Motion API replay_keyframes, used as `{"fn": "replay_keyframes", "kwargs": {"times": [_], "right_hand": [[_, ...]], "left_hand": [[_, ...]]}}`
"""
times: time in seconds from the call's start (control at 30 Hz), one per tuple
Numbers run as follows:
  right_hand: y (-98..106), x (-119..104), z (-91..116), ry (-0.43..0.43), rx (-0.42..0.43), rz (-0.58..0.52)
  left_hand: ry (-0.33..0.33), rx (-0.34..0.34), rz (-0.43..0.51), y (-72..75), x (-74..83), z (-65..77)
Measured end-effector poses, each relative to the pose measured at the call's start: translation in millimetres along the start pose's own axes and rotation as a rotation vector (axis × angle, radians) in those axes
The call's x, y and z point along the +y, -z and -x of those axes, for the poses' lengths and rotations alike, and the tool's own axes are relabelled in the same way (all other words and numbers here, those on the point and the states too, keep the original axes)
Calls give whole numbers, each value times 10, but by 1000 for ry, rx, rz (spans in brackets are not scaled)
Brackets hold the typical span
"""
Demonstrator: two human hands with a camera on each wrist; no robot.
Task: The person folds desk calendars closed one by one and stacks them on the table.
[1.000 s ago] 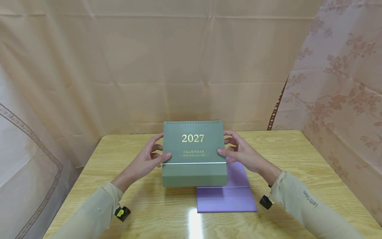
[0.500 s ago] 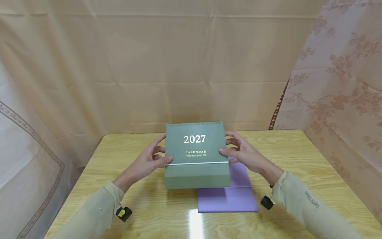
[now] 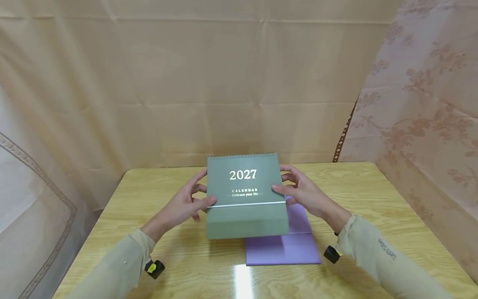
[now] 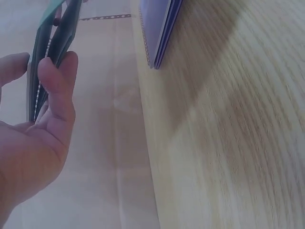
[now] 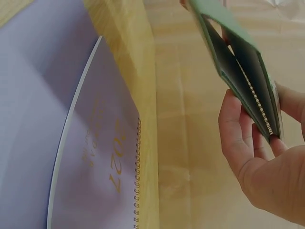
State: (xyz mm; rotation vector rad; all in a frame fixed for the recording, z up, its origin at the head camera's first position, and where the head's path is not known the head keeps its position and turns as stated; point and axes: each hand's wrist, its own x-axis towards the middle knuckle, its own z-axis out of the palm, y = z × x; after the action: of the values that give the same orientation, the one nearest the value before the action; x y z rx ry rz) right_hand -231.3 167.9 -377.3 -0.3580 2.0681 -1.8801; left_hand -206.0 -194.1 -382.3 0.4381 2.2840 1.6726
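A green 2027 desk calendar [image 3: 244, 216] with a spiral binding along its top is held up in the air between both hands. The left hand [image 3: 184, 204] grips its left side, thumb on the front cover and fingers behind. On the opposite side, the right hand [image 3: 308, 195] grips it the same way. Both wrist views show the calendar's folded stand from the side, hollow inside. A purple desk calendar [image 3: 284, 251] lies on the table below and to the right, partly covered by the green one; its gold 2027 and spiral show in the right wrist view.
The wooden table [image 3: 123, 216] has a bright light reflection near its front. A beige curtain [image 3: 186, 83] hangs behind its back edge, a floral cloth [image 3: 422, 104] on the right and a pale cloth [image 3: 30, 207] on the left. A small black device is strapped at each wrist.
The green calendar has moved slightly down and right, and its top leans back a little more. Both hands keep their grip on it. The purple calendar stays in place.
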Motion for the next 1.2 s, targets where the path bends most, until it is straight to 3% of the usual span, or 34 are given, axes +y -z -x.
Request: {"fn": "replay_keyframes", "kwargs": {"times": [0.33, 0.7, 1.0, 1.2], "right_hand": [[-22, -18, 0, -6, -3, 29], [27, 41, -20, -69, 15, -18], [64, 30, -14, -60, -34, -31], [112, 61, 9, -97, -138, -78]], "left_hand": [[21, 20, -11, -10, 62, 32], [9, -5, -16, -60, 59, 23], [-1, 7, 1, -68, 53, 0], [26, 10, 29, -76, 59, -14]]}}
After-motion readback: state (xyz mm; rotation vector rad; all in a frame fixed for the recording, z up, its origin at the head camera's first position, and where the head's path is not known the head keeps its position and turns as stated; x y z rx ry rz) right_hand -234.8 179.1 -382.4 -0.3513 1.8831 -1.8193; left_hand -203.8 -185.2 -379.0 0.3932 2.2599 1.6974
